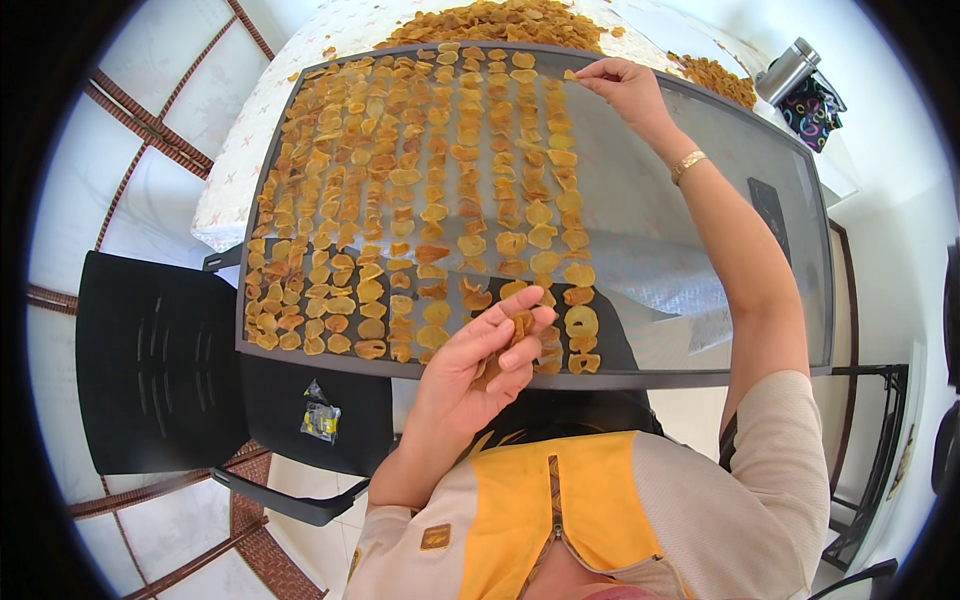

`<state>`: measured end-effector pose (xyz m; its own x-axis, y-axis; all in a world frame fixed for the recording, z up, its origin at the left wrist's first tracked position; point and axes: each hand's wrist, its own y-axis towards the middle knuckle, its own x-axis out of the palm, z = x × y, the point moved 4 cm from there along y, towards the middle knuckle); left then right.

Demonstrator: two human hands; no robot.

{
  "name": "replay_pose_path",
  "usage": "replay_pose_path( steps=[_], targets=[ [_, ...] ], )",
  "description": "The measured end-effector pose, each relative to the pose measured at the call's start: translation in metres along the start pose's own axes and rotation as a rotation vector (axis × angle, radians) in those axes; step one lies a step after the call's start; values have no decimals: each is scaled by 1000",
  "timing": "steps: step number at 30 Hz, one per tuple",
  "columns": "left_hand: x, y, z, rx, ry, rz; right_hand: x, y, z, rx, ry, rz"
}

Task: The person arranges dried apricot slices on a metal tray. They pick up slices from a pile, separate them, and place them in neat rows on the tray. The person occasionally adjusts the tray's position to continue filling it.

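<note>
A framed mesh screen (645, 225) lies before me, its left and middle parts covered by columns of dried yellow-brown slices (405, 176). My right hand (622, 86) is at the far edge, pinching a single slice (570, 75) between thumb and fingers at the top of the rightmost column. That column runs down to the near rim of the frame. Close to my body, my left hand (487, 345) is turned palm up, its fingers curled around several slices (517, 326). It hangs over the near edge and hides the lower ends of some columns.
Behind the screen, a large heap of slices (502, 26) and a smaller pile (716, 79) lie on a patterned tablecloth (240, 169). A steel flask (787, 71) and a black patterned pouch (814, 112) are at far right. A black chair (161, 367) at left bears a small plastic packet (321, 420).
</note>
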<state>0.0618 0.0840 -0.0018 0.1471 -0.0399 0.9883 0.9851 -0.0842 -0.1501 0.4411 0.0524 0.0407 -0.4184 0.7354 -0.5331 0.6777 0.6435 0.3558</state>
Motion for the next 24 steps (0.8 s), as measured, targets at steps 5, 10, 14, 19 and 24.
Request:
replay_pose_path(
  steps=[5,10,14,19,24],
  targets=[
    [-1,3,6,0,110,31,14,22,23,-95,-81,65],
    [-7,4,10,45,137,-16,23,32,30,-144,-167,77],
    [-13,4,9,14,95,-47,25,36,34,-221,-224,100],
    [-5,6,11,-10,138,-16,30,38,38,-243,-313,99],
    [-1,9,10,21,131,10,33,36,36,-255,-385,101]
  ],
)
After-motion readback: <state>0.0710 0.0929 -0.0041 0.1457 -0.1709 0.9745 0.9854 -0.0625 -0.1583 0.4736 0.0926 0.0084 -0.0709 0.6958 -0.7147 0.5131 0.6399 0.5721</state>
